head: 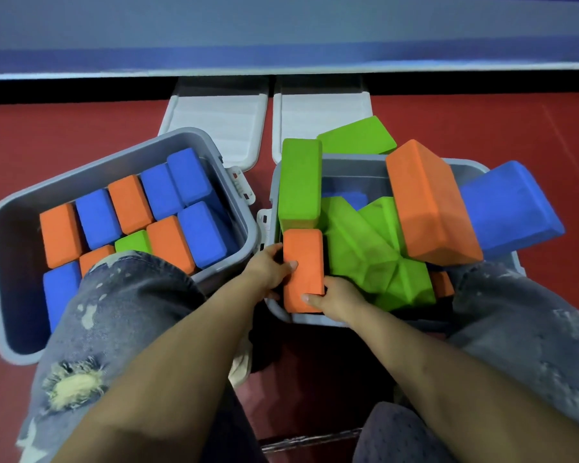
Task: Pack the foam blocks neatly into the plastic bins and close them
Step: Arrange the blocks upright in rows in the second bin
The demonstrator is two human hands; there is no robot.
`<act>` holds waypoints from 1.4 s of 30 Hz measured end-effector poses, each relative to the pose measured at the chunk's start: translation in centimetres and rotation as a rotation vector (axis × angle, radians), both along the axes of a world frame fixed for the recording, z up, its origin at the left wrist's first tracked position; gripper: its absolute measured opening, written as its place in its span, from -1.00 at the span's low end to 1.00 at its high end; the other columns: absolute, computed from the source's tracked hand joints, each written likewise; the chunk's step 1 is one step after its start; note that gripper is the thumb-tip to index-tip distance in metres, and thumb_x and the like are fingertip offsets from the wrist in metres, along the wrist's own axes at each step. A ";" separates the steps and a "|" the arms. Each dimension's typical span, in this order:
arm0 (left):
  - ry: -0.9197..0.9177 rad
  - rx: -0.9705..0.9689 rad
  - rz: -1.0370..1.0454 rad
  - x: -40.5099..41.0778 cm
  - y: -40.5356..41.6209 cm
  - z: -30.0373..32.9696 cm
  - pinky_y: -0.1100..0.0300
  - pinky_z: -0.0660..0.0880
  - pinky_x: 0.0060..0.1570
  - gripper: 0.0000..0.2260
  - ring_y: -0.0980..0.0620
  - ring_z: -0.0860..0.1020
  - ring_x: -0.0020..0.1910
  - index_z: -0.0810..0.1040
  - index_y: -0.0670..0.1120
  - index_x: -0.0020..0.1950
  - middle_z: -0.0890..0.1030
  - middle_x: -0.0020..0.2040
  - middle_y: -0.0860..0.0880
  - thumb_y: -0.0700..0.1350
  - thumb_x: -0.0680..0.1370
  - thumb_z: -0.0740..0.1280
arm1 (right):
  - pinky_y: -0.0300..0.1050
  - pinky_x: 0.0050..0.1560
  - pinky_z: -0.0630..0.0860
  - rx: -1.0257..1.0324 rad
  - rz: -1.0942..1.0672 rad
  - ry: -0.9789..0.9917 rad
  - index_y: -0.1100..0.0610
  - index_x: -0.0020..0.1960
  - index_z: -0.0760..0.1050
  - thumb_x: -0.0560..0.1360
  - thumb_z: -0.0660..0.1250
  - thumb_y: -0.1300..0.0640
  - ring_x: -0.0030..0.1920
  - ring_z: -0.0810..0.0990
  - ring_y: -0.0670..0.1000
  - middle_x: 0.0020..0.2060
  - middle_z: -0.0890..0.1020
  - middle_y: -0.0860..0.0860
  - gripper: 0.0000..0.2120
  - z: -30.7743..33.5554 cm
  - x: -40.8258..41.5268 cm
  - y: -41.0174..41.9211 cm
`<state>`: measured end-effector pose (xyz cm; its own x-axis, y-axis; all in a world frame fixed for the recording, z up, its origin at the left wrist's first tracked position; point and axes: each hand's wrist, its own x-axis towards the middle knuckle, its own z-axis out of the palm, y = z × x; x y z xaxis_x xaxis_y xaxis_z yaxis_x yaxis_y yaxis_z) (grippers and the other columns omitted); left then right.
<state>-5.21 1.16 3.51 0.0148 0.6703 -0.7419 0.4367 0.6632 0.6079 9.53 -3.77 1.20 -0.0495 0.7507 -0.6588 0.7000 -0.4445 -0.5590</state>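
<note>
Two grey plastic bins stand on the red floor. The left bin (234, 195) holds several orange, blue and green foam blocks set upright in rows. In the right bin (274, 192) blocks lie in a loose heap. An orange block (303, 262) stands at that bin's near left corner. My left hand (269, 267) grips its left edge, thumb across the face. My right hand (336, 300) holds its lower right corner. A green block (298, 185) stands upright just behind it. A large orange block (428, 202) and a blue block (512, 205) stick out over the far right rim.
Two white-grey lids (221, 118) (321, 110) lie open on the floor behind the bins. My knees in jeans (121, 295) (528, 312) cover the near parts of both bins. A blue wall (281, 31) with a dark base runs across the back.
</note>
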 end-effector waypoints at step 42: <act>0.537 0.257 -0.483 5.3 -4.0 -3.1 -0.01 0.29 0.38 0.11 -0.36 0.32 0.33 -0.43 0.12 0.49 -0.09 0.48 -0.31 0.11 0.38 0.46 | -0.02 0.24 0.41 0.309 -0.356 -0.157 0.13 0.53 -0.31 0.34 0.49 -0.06 0.31 0.41 0.23 0.39 0.22 0.26 0.14 1.7 4.7 0.8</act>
